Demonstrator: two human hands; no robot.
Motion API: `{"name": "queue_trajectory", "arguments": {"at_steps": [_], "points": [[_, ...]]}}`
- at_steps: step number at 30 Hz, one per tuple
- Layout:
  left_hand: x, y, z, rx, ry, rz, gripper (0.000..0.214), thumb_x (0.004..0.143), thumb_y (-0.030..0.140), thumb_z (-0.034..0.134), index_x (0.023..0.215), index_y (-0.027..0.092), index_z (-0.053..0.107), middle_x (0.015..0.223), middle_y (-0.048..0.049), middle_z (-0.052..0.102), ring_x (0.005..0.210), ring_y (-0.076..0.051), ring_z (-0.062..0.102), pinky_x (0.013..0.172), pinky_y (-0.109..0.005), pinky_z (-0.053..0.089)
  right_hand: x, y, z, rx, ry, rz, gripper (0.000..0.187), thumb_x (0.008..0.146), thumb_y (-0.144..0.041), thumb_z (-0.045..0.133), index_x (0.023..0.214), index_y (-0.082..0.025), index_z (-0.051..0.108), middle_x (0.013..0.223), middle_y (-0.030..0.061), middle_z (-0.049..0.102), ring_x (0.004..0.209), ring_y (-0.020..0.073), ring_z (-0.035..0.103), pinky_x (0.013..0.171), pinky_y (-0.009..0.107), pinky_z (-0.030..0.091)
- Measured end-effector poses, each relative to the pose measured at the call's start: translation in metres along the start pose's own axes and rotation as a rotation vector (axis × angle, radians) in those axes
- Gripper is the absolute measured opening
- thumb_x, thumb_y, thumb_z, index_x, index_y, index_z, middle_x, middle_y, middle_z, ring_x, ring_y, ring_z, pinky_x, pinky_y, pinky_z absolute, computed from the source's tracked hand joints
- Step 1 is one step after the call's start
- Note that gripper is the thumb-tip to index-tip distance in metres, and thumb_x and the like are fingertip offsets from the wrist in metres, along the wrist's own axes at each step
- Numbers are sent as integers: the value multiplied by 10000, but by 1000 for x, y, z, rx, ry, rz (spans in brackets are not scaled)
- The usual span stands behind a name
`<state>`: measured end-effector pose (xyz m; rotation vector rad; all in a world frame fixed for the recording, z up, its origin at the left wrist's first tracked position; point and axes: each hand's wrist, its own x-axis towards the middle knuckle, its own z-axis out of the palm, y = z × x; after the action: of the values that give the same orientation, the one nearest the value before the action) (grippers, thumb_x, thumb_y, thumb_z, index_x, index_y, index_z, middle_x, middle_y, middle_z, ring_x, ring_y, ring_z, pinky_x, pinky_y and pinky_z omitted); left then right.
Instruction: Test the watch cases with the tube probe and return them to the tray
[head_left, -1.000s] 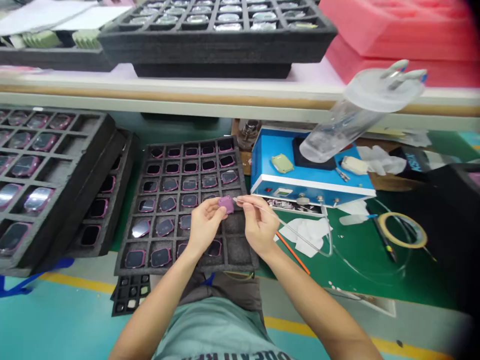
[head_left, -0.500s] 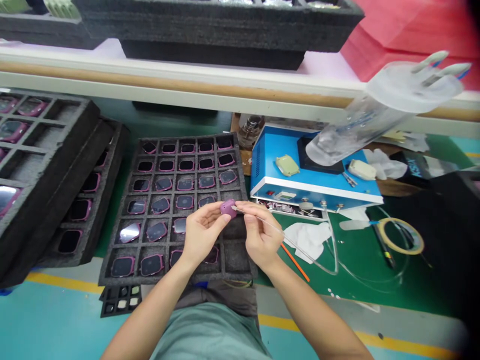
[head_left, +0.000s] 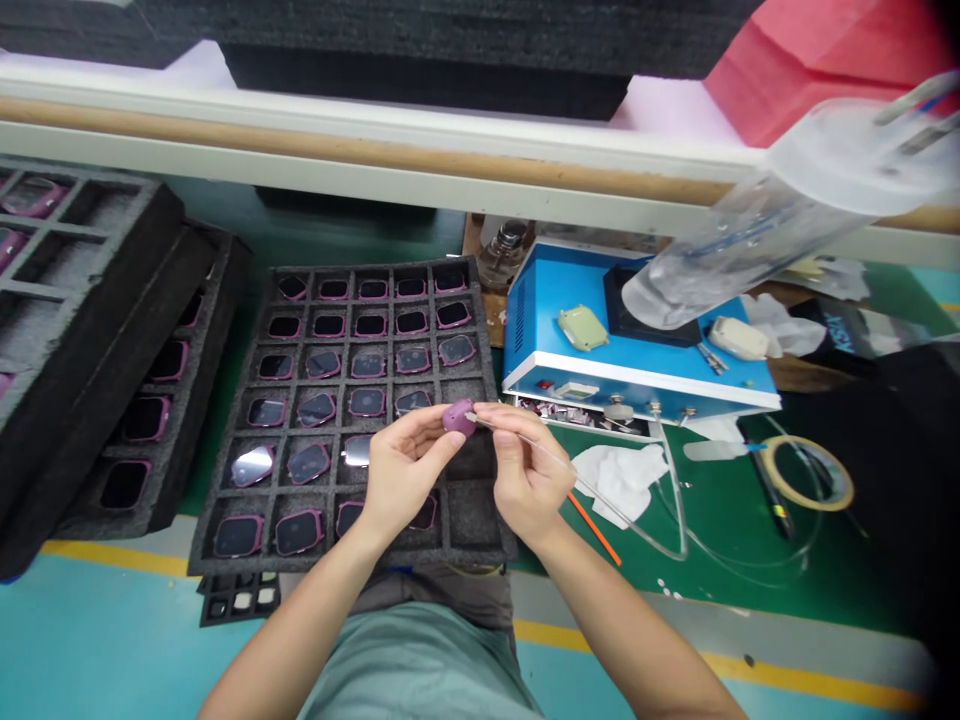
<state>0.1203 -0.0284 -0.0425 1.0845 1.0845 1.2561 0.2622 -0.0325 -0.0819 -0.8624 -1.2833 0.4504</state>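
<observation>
Left hand (head_left: 401,485) is half closed, thumb and fingertips pinching a purple watch case (head_left: 459,418) at its 1 o'clock. Right hand (head_left: 529,480) is also half closed, thumb and forefinger gripping a thin clear tube (head_left: 577,482), whose tip touches the case. Both hands sit over a black foam tray (head_left: 474,515) of pink-framed watch bodies (head_left: 316,408). A white cloth (head_left: 619,482) lies at 3 o'clock, beside a tape roll (head_left: 808,472). A blue bench unit (head_left: 540,320) stands at 1 o'clock, under a clear plastic canister (head_left: 720,250).
</observation>
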Motion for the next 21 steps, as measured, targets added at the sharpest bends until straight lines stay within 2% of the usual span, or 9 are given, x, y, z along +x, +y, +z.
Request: {"name": "queue_trajectory", "arguments": {"at_steps": [15,21], "points": [[0,-1,0,-5,0,42,279,802,238,869,1077,197,837,1132,-79,836,1008,-217,811,946,-308,654,1,3,0,19,2,-26,197,1026,-142,596,1107,-245,743,1053,65,806,1029,220,776,935,438,646],[0,-1,0,-1,2,34,279,804,224,860,1081,200,840,1137,-79,835,1013,-220,810,948,-311,654,0,2,0,11,0,-24,207,1025,-137,597,1115,-250,745,1047,66,805,1025,226,775,925,444,648]]}}
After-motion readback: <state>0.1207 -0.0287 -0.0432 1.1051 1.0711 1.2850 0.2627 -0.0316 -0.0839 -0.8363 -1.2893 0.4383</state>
